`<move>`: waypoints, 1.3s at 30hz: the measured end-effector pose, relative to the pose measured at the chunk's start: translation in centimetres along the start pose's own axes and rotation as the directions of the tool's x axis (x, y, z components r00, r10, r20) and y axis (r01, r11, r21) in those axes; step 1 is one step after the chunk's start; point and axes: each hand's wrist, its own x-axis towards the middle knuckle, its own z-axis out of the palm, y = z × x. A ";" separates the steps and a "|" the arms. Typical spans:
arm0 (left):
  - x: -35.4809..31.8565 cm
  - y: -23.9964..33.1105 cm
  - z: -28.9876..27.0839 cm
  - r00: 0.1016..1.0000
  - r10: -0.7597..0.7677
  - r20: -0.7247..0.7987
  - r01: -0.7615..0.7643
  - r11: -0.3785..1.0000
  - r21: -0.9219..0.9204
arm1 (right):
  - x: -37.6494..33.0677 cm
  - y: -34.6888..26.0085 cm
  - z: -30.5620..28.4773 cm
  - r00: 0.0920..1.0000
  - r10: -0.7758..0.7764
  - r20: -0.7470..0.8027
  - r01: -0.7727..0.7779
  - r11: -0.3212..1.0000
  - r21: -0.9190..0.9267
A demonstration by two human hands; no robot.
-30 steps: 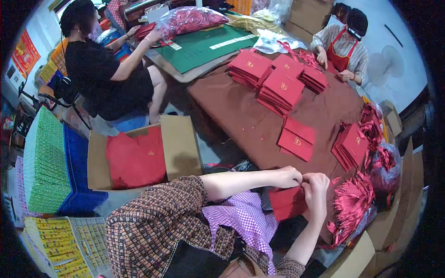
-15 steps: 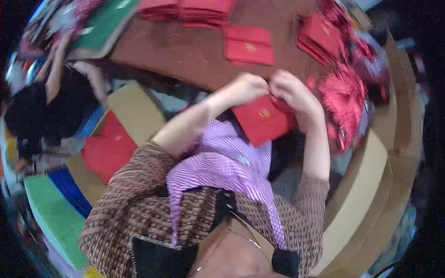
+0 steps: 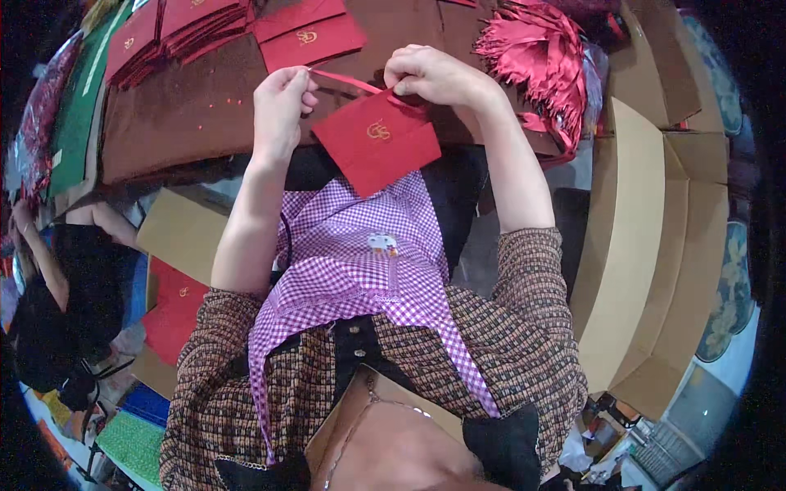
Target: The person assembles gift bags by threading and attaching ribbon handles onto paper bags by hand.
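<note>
Ideally keep the ribbon [image 3: 348, 81] flat, left hand [image 3: 281, 110] pinching its end, right hand [image 3: 435, 75] pinching the red pouch [image 3: 377, 141], upper centre.

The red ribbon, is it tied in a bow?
No, the red ribbon runs as a single strip from the left hand to the red pouch.

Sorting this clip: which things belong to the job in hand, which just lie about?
Belonging: red pouch, at the right hand; red ribbon, in the left hand; likely ribbon bundle, pouch stacks.

Apparently lying about: green board; green patterned item.
</note>
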 end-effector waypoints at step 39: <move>-1.0 0.2 1.2 0.973 -0.062 0.221 -0.051 0.879 0.474 | -3.7 -4.2 0.9 0.643 0.364 -0.674 0.347 0.646 0.680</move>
